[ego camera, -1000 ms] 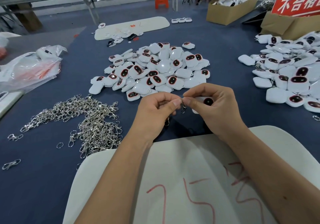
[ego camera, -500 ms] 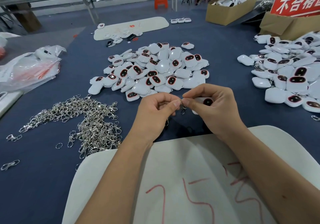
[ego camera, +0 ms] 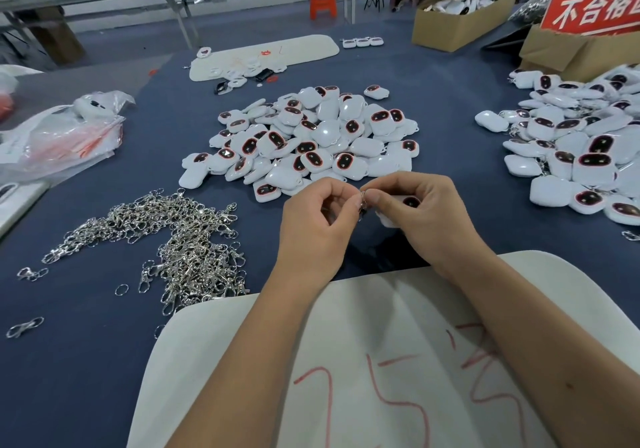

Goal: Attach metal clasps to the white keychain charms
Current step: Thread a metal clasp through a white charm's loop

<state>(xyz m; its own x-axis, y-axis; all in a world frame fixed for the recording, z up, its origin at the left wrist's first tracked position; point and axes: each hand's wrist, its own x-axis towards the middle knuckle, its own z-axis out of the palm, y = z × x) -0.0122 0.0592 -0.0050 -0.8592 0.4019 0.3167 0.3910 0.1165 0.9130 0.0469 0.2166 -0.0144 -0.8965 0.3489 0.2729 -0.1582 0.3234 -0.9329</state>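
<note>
A small metal clasp point(ego camera: 362, 201) is pinched between the thumb and forefinger of the left hand point(ego camera: 313, 229), the other fingers being curled in toward the palm. A white charm point(ego camera: 401, 207) with a dark oval face is gripped in the right hand point(ego camera: 420, 215), whose fingertips meet those of the left at the clasp. The two are held together just above the blue table point(ego camera: 86, 361), probably so that the ring can be worked onto the charm's loop; the join itself is too small to be made out. The forearms are rested on a white board point(ego camera: 381, 361) marked with red strokes, by which the hands are likely steadied.

A heap of clasps point(ego camera: 173, 239) is laid near the left hand, within easy reach. A pile of charms point(ego camera: 311, 139) is set just beyond the hands, presumably waiting to be fitted, and a second pile point(ego camera: 575, 149) lies well apart to the right, where chains show between some pieces, so finished work is probably put there. A plastic bag point(ego camera: 62, 136) is seen at far left, cardboard boxes point(ego camera: 460, 21) at the far edge.
</note>
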